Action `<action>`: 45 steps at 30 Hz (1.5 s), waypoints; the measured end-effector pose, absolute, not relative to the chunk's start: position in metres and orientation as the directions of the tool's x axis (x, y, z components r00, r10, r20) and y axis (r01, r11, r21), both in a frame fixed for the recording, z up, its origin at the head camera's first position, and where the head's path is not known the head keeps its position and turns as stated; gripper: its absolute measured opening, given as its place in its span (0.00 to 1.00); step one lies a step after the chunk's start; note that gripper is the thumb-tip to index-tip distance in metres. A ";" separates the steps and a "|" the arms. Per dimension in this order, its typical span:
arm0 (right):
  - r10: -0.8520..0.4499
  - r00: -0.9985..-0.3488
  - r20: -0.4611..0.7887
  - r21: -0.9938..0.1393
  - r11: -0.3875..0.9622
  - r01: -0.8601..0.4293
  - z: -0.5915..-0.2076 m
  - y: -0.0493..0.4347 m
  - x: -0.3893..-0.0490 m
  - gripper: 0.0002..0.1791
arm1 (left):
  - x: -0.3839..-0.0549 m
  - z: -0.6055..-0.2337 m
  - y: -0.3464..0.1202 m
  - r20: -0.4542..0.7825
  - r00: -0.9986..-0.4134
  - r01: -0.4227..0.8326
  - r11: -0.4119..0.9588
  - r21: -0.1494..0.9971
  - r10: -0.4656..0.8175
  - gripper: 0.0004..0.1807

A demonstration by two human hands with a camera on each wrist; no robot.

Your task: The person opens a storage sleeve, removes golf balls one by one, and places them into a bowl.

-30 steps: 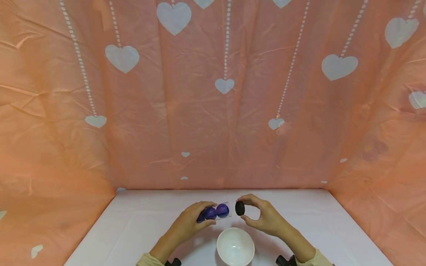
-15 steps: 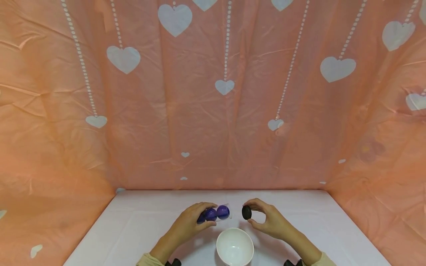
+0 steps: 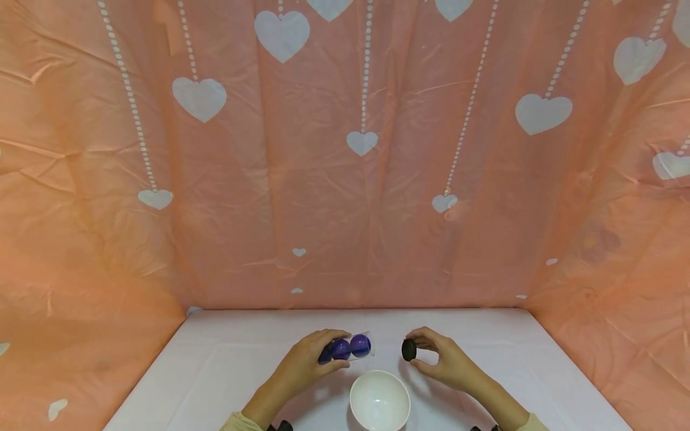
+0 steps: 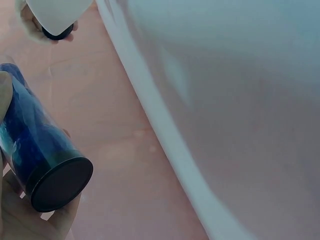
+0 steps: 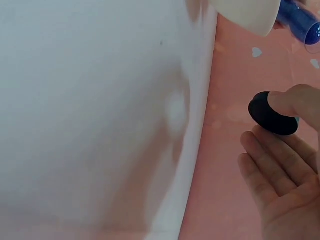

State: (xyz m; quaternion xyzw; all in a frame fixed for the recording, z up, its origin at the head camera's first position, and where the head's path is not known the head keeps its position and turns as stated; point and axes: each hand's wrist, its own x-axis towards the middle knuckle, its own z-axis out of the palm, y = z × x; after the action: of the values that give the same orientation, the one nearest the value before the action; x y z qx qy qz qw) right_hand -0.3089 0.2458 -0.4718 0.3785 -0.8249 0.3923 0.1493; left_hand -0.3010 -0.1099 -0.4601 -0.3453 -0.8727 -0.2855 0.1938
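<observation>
My left hand [image 3: 302,362] grips a clear plastic tube [image 4: 37,135] with purple-blue balls [image 3: 360,345] inside. The tube lies tilted on its side, its uncapped end toward the right hand. At its other end a black cap [image 4: 62,185] shows in the left wrist view. My right hand [image 3: 450,366] pinches a round black lid [image 3: 409,349] between thumb and fingertips, apart from the tube. In the right wrist view this lid [image 5: 272,114] sits under the thumb, and the other fingers extend below it. A white bowl [image 3: 380,398] stands on the table between the forearms.
The white-covered table [image 3: 237,341] ends at an orange-pink curtain [image 3: 323,209] with white hearts, which hangs behind and on both sides. Dark wrist cameras sit partly out of view at the lower edge of the head view.
My right hand has moved to the right and slightly down with the black lid, widening the gap to the tube. The left hand keeps its hold almost unmoved.
</observation>
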 end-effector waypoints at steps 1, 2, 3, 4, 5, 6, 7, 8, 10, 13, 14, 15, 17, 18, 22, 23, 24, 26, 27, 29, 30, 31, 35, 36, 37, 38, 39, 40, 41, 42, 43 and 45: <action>-0.506 -0.672 0.541 -0.538 0.406 -0.739 -0.472 0.247 -0.309 0.24 | -0.301 -0.460 -0.110 0.539 -0.683 0.715 0.599 0.360 0.492 0.28; -0.506 -0.675 0.537 -0.543 0.405 -0.735 -0.473 0.248 -0.309 0.24 | -0.301 -0.461 -0.110 0.542 -0.680 0.717 0.600 0.354 0.493 0.28; -0.505 -0.679 0.534 -0.547 0.406 -0.732 -0.473 0.249 -0.308 0.24 | -0.301 -0.460 -0.110 0.545 -0.678 0.719 0.600 0.352 0.493 0.28; -0.503 -0.684 0.528 -0.552 0.409 -0.727 -0.473 0.250 -0.308 0.23 | -0.301 -0.461 -0.110 0.548 -0.676 0.720 0.600 0.348 0.493 0.28; -0.502 -0.690 0.521 -0.557 0.413 -0.721 -0.473 0.251 -0.308 0.23 | -0.301 -0.461 -0.110 0.550 -0.675 0.721 0.600 0.348 0.492 0.28; -0.500 -0.698 0.512 -0.560 0.421 -0.713 -0.473 0.252 -0.308 0.23 | -0.301 -0.460 -0.111 0.550 -0.675 0.720 0.599 0.349 0.491 0.28; -0.499 -0.705 0.504 -0.565 0.427 -0.706 -0.473 0.253 -0.308 0.22 | -0.301 -0.460 -0.111 0.550 -0.675 0.721 0.598 0.351 0.491 0.28; -0.499 -0.712 0.494 -0.570 0.433 -0.698 -0.473 0.254 -0.308 0.22 | -0.301 -0.460 -0.111 0.550 -0.676 0.720 0.598 0.352 0.491 0.28; -0.494 -0.730 0.472 -0.580 0.450 -0.679 -0.474 0.256 -0.308 0.21 | -0.301 -0.460 -0.111 0.546 -0.680 0.718 0.598 0.357 0.490 0.28; -0.491 -0.752 0.439 -0.597 0.466 -0.653 -0.476 0.257 -0.308 0.21 | -0.301 -0.460 -0.110 0.537 -0.686 0.713 0.601 0.362 0.490 0.28; -0.490 -0.759 0.428 -0.599 0.475 -0.644 -0.476 0.257 -0.308 0.21 | -0.301 -0.460 -0.110 0.534 -0.689 0.710 0.604 0.361 0.490 0.28; -0.489 -0.768 0.414 -0.604 0.484 -0.634 -0.476 0.257 -0.308 0.21 | -0.302 -0.461 -0.110 0.531 -0.691 0.708 0.607 0.361 0.490 0.28; -0.487 -0.781 0.390 -0.610 0.499 -0.615 -0.477 0.258 -0.308 0.22 | -0.302 -0.461 -0.109 0.529 -0.693 0.706 0.610 0.361 0.489 0.28; -0.486 -0.788 0.378 -0.614 0.505 -0.606 -0.477 0.258 -0.308 0.22 | -0.302 -0.461 -0.109 0.529 -0.694 0.705 0.610 0.361 0.489 0.28; -0.483 -0.807 0.341 -0.627 0.523 -0.578 -0.478 0.259 -0.309 0.23 | -0.301 -0.460 -0.109 0.540 -0.687 0.711 0.606 0.357 0.486 0.28; -0.484 -0.809 0.334 -0.627 0.527 -0.574 -0.479 0.259 -0.309 0.23 | -0.301 -0.460 -0.110 0.543 -0.685 0.712 0.607 0.354 0.486 0.28; -0.485 -0.811 0.328 -0.624 0.533 -0.571 -0.479 0.259 -0.309 0.23 | -0.301 -0.460 -0.110 0.544 -0.684 0.712 0.608 0.351 0.486 0.28; -0.486 -0.815 0.314 -0.614 0.551 -0.565 -0.480 0.260 -0.310 0.22 | -0.301 -0.460 -0.110 0.546 -0.682 0.712 0.612 0.344 0.486 0.28; -0.486 -0.818 0.306 -0.611 0.559 -0.561 -0.481 0.260 -0.310 0.22 | -0.301 -0.460 -0.110 0.547 -0.681 0.713 0.612 0.341 0.487 0.28; -0.485 -0.825 0.291 -0.607 0.573 -0.550 -0.480 0.261 -0.310 0.22 | -0.301 -0.460 -0.110 0.548 -0.679 0.714 0.613 0.339 0.488 0.28; -0.481 -0.831 0.281 -0.611 0.578 -0.541 -0.479 0.262 -0.310 0.22 | -0.301 -0.460 -0.110 0.551 -0.677 0.715 0.612 0.338 0.488 0.28; -0.477 -0.836 0.271 -0.614 0.583 -0.531 -0.479 0.263 -0.309 0.22 | -0.301 -0.460 -0.109 0.553 -0.675 0.717 0.610 0.337 0.488 0.28; -0.455 -0.860 0.230 -0.620 0.613 -0.490 -0.476 0.265 -0.306 0.21 | -0.300 -0.460 -0.109 0.559 -0.671 0.720 0.608 0.335 0.487 0.28; -0.450 -0.864 0.225 -0.616 0.622 -0.484 -0.476 0.265 -0.306 0.20 | -0.300 -0.460 -0.109 0.559 -0.671 0.720 0.607 0.337 0.487 0.28; -0.446 -0.867 0.223 -0.608 0.632 -0.481 -0.476 0.266 -0.305 0.20 | -0.300 -0.459 -0.109 0.559 -0.672 0.720 0.606 0.338 0.487 0.28; -0.442 -0.869 0.223 -0.600 0.641 -0.480 -0.476 0.266 -0.305 0.19 | -0.300 -0.459 -0.109 0.558 -0.673 0.719 0.606 0.339 0.486 0.28; -0.438 -0.871 0.223 -0.593 0.648 -0.478 -0.475 0.267 -0.304 0.19 | -0.299 -0.459 -0.108 0.558 -0.672 0.720 0.606 0.339 0.487 0.28; -0.434 -0.873 0.222 -0.587 0.656 -0.475 -0.475 0.267 -0.304 0.19 | -0.299 -0.459 -0.109 0.556 -0.674 0.719 0.605 0.342 0.487 0.28; -0.431 -0.875 0.221 -0.582 0.662 -0.473 -0.476 0.267 -0.303 0.19 | -0.299 -0.459 -0.108 0.554 -0.675 0.718 0.605 0.344 0.487 0.28; -0.426 -0.877 0.222 -0.575 0.670 -0.470 -0.476 0.268 -0.303 0.19 | -0.299 -0.459 -0.108 0.553 -0.677 0.717 0.606 0.344 0.486 0.28; -0.420 -0.880 0.224 -0.567 0.678 -0.468 -0.477 0.268 -0.303 0.19 | -0.300 -0.459 -0.108 0.552 -0.678 0.716 0.608 0.343 0.486 0.28; -0.411 -0.883 0.228 -0.553 0.692 -0.464 -0.478 0.269 -0.303 0.20 | -0.300 -0.460 -0.108 0.554 -0.677 0.716 0.610 0.340 0.485 0.28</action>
State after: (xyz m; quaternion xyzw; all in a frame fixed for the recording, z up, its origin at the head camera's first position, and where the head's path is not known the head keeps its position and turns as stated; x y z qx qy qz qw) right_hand -0.3028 0.2692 -0.4776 0.2381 -0.9188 0.3120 0.0432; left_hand -0.3001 -0.1084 -0.4598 -0.3441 -0.8728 -0.2768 0.2080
